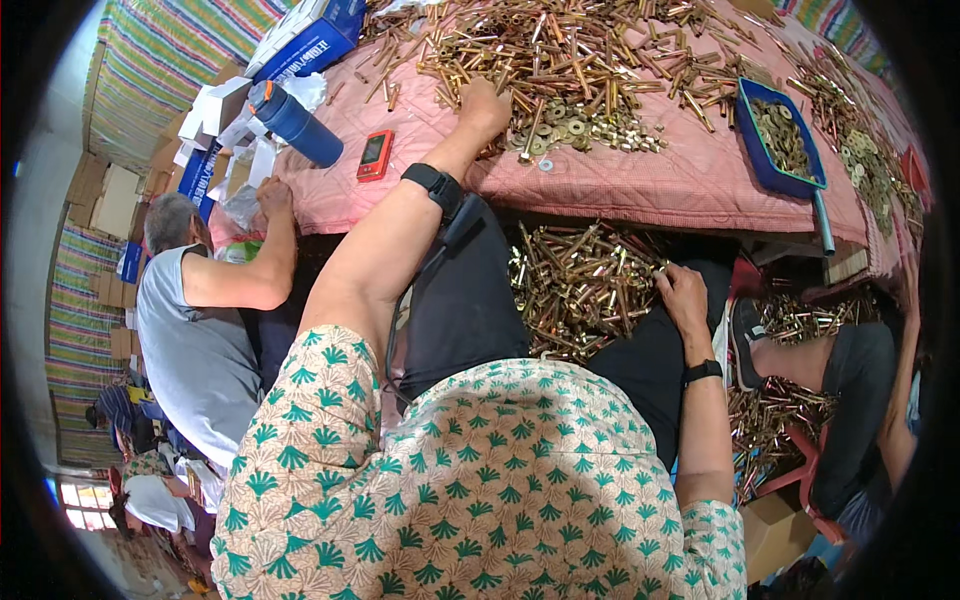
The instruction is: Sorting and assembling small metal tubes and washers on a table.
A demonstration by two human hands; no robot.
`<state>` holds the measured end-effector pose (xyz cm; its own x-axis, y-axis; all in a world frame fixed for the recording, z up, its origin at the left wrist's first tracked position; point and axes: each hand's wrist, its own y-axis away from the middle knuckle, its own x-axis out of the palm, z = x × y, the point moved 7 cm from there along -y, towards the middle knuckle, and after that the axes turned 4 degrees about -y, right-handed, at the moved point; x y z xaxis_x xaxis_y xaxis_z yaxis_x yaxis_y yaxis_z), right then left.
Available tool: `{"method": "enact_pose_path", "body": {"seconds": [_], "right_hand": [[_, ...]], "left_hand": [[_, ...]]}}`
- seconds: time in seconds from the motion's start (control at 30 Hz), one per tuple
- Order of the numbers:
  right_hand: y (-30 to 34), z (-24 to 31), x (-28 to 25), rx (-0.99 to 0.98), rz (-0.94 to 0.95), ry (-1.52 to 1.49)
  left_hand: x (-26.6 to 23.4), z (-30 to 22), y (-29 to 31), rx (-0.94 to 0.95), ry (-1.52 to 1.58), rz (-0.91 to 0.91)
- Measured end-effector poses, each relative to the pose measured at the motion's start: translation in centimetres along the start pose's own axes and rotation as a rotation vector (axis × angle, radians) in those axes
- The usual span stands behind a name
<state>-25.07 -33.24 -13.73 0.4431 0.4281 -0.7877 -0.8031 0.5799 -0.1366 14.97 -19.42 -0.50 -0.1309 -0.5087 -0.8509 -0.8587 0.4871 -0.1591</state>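
Observation:
My left hand (485,108) reaches onto the table, at the near edge of a heap of brass-coloured bolts (550,50). Its fingers point down among the bolts and are mostly hidden. Beside that hand lie many flat washers (565,128) and small nuts (630,135). Lower down, my right hand (685,295) rests over my thigh, at the right edge of a second pile of bolts (580,290) between my legs. The fingers of this hand are curled in, with the tips together at the pile; what they pinch is too small to name.
A pink quilted cloth (400,200) covers the table. On it are a red handheld device (375,156), a blue bottle (300,125), a blue box (310,40) and a blue tray of washers (780,140). One person (200,320) sits left; another's leg (800,365) is at right.

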Motion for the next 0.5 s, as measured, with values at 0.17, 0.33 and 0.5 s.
{"method": "enact_pose_path", "body": {"seconds": [0.17, 0.33, 0.5], "right_hand": [[-0.2, 0.1, 0.3, -0.030, -0.001, 0.012], [-0.2, 0.0, 0.4, -0.019, -0.003, 0.004], [-0.2, -0.3, 0.6, 0.032, 0.022, 0.015]], "left_hand": [[-1.2, 0.6, 1.3, 0.091, -0.070, 0.000], [-2.6, 0.5, 3.4, 0.200, -0.104, -0.082], [-2.8, 1.1, 6.2, 0.367, 0.000, -0.027]]}}
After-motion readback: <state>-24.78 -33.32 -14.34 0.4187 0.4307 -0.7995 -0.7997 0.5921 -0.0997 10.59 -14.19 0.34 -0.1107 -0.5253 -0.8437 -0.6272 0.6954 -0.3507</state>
